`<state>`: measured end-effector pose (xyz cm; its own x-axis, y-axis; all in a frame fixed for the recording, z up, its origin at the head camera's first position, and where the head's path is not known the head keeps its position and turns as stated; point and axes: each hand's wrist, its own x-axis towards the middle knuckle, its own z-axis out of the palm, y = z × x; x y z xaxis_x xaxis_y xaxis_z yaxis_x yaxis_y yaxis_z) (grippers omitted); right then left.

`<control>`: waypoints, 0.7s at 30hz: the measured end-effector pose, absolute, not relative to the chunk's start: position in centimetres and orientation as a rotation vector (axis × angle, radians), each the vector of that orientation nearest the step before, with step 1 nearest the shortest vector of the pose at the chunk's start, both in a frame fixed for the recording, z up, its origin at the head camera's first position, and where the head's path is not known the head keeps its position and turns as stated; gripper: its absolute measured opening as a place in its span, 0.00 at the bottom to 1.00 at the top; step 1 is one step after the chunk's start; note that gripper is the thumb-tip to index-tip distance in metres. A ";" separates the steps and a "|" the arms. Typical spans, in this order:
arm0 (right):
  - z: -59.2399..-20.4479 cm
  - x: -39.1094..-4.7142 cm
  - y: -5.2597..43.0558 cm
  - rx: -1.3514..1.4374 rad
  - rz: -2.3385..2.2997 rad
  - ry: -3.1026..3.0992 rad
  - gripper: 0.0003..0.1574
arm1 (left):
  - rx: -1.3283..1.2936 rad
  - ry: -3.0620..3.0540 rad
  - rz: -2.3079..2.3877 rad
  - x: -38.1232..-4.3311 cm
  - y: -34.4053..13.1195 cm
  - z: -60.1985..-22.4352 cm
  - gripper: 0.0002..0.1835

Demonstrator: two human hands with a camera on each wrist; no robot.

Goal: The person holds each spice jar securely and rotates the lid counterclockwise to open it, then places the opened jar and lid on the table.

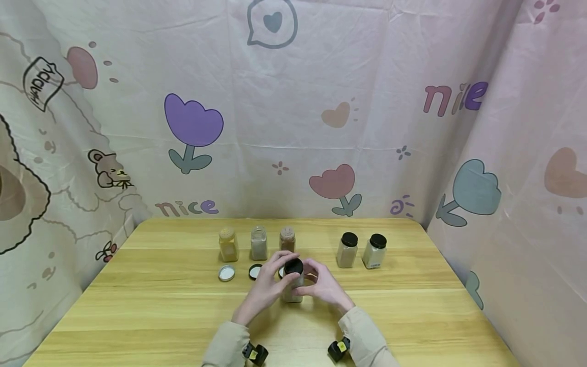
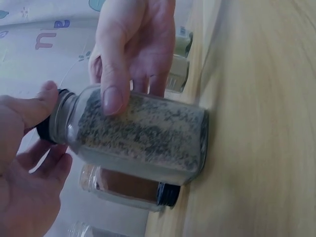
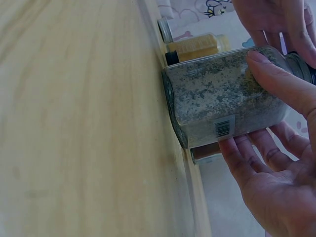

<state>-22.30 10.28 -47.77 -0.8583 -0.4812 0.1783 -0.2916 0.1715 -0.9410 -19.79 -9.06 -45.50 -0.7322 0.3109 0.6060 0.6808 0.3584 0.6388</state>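
Observation:
A clear square spice jar (image 2: 143, 136) with dark and pale flakes inside and a black screw cap (image 1: 294, 265) is between both hands near the table's middle. My left hand (image 1: 270, 278) grips the cap, thumb and fingers around its rim. The right hand (image 1: 324, 285) holds the jar's body, its thumb on one face and fingers on the other side. A barcode label (image 3: 225, 127) shows low on the jar. The jar is upright, its base at or just above the tabletop; contact cannot be told.
Behind stand three uncapped jars: yellow (image 1: 229, 248), greyish-white (image 1: 259, 248) and brown (image 1: 287, 242), partly hidden. Before them lie a pale-faced lid (image 1: 227, 273), another lid (image 1: 255, 271) and a third, mostly covered. Two black-capped jars (image 1: 347, 253) (image 1: 375, 254) stand at right on the wooden table (image 1: 151, 306).

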 end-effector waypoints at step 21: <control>-47.7 -22.8 12.0 -0.753 -1.712 2.223 0.36 | -0.746 -2.227 -1.299 -19.7 -9.0 -45.1 0.20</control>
